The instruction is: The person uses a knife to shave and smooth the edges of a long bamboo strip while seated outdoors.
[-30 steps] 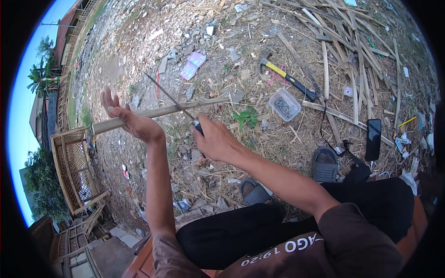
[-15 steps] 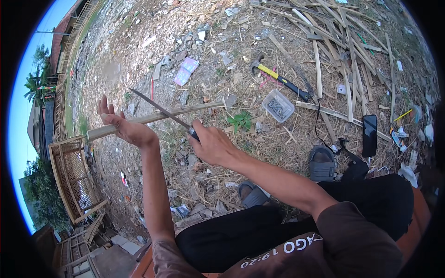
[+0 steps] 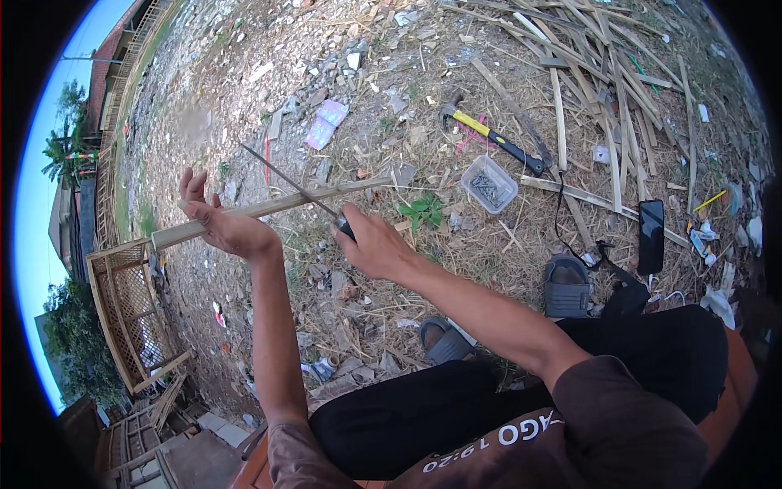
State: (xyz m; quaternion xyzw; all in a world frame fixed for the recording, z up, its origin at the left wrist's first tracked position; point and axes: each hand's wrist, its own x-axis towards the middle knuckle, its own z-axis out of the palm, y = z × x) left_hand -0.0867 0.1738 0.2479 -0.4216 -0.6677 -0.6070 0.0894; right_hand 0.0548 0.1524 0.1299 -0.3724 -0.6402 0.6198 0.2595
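From my feed, a lattice panel [image 3: 122,314] shows far left. The left hand [image 3: 236,234] grips a wooden stick [image 3: 281,203] above the ground [image 3: 391,306], long axis left to right, far end pointing right. A knife [image 3: 273,168] crosses it, tip up-left, handle clenched in the right hand [image 3: 376,247]; I see the hands apart. Rightward lie a hammer [image 3: 494,138], a tub [image 3: 499,209] of nails [image 3: 487,190], wood strips [image 3: 559,122] and a phone [image 3: 651,238].

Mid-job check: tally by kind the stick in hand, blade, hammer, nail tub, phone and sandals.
Stick in hand: 1
Blade: 1
Hammer: 1
Nail tub: 1
Phone: 1
Sandals: 2
Total: 7
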